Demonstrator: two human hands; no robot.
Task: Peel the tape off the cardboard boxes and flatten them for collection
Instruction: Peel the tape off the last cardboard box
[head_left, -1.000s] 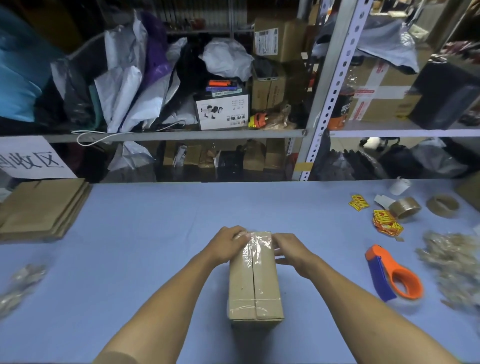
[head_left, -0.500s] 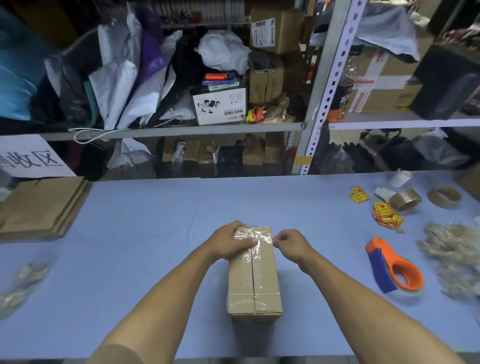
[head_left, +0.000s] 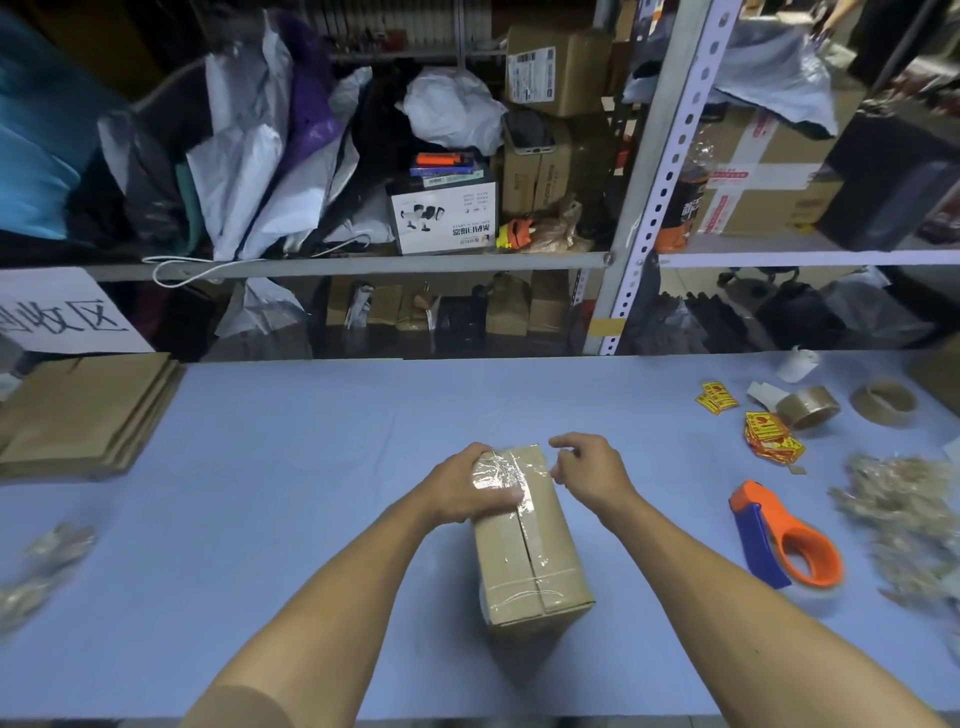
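A long brown cardboard box (head_left: 527, 551) lies lengthwise in the middle of the blue table (head_left: 270, 467). Clear tape (head_left: 511, 470) runs along its top seam and wraps its far end, crinkled and shiny there. A second band crosses the near end. My left hand (head_left: 457, 488) grips the box's far left corner, fingers over the top under the loose film. My right hand (head_left: 589, 467) hovers at the far right corner, thumb and fingers pinching the tape's edge.
Flattened cardboard (head_left: 78, 410) is stacked at the table's left. An orange and blue tape dispenser (head_left: 779, 540), two tape rolls (head_left: 808, 408), yellow stickers (head_left: 769, 441) and a heap of peeled tape (head_left: 909, 519) lie to the right. More peeled tape (head_left: 41, 561) lies left. Cluttered shelves (head_left: 363, 265) stand behind.
My right hand has come off the box's far right side and moved slightly right and up, pinching the tape. The left hand has stayed on the far left corner.
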